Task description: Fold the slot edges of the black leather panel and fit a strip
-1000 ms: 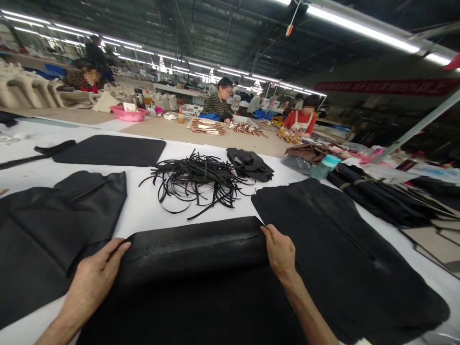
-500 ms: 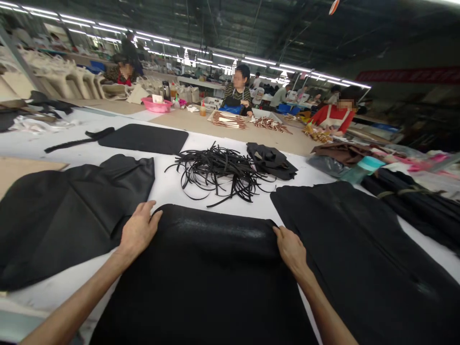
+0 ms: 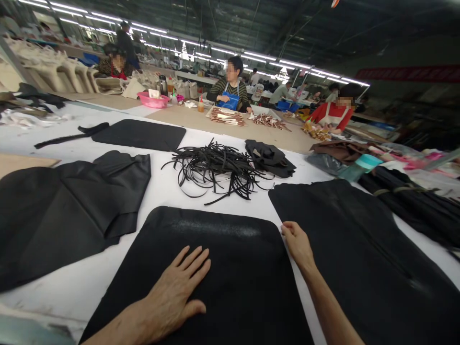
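Note:
A black panel with rounded corners (image 3: 230, 249) lies flat on the white table (image 3: 168, 191) right in front of me. My left hand (image 3: 176, 292) rests palm down on its middle, fingers stretched out and spread. My right hand (image 3: 296, 242) sits at the panel's far right corner, fingers curled over the edge. To the right lies a larger black sheet (image 3: 352, 249), to the left a creased black sheet (image 3: 61, 211).
A tangle of black strips (image 3: 215, 170) and a folded black piece (image 3: 269, 158) lie further back, with another black panel (image 3: 140, 134) at the far left. Black rolls (image 3: 413, 201) lie at right. Several people sit at the tan bench (image 3: 187, 120) beyond.
The panel's rolled far edge has been laid out flat. My left hand left the far left corner and came down flat on the panel's middle. My right hand stayed at the right corner.

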Demonstrator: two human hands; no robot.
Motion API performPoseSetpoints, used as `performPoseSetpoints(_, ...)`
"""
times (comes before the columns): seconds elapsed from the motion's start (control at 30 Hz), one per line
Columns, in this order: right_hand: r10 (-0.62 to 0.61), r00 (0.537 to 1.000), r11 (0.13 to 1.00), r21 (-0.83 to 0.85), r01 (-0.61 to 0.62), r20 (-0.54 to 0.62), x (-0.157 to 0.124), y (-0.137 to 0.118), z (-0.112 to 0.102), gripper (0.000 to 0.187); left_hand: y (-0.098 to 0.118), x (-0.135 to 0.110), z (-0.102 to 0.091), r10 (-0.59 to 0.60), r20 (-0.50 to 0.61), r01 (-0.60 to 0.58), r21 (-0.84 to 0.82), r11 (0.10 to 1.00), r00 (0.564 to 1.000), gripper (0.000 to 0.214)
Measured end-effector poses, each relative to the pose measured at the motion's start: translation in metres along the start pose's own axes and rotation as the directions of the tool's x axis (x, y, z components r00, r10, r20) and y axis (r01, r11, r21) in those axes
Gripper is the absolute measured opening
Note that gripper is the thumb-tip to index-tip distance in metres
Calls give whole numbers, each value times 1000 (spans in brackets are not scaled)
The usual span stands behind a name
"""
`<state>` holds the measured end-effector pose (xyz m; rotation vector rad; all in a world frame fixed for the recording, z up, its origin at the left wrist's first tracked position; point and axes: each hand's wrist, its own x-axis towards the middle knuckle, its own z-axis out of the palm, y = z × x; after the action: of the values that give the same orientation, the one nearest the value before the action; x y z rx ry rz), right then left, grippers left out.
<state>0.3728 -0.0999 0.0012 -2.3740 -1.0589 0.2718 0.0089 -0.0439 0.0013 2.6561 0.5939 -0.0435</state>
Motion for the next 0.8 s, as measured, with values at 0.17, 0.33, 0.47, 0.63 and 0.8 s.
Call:
performPoseSetpoints(0.17, -267, 962, 960, -101, 260, -57, -51, -30, -9, 38, 5, -8, 4, 4, 29, -3, -20, 1000, 1000, 79)
performPoseSetpoints(0.33, -723, 571, 587, -90, 805, 390, -129, -49, 12, 63, 8, -9, 8, -30, 45, 30, -3, 1000, 999, 80)
performPoseSetpoints(0.47, -759, 454, 452, -125, 883, 467, -154, -31, 23, 83, 12, -21, 6, -26, 88, 28, -19, 999, 996, 83)
performPoseSetpoints(0.63, -811, 360, 309, -184, 933, 462, -161, -19, 23, 99, 16, -46, 5, -21, 157, 25, -29, 999, 987, 90)
performPoseSetpoints(0.8, -850, 338, 194, -356, 914, 404, -173, -27, 25, 80, 16, -58, 14, -43, 169, 39, 31, 999, 985, 110)
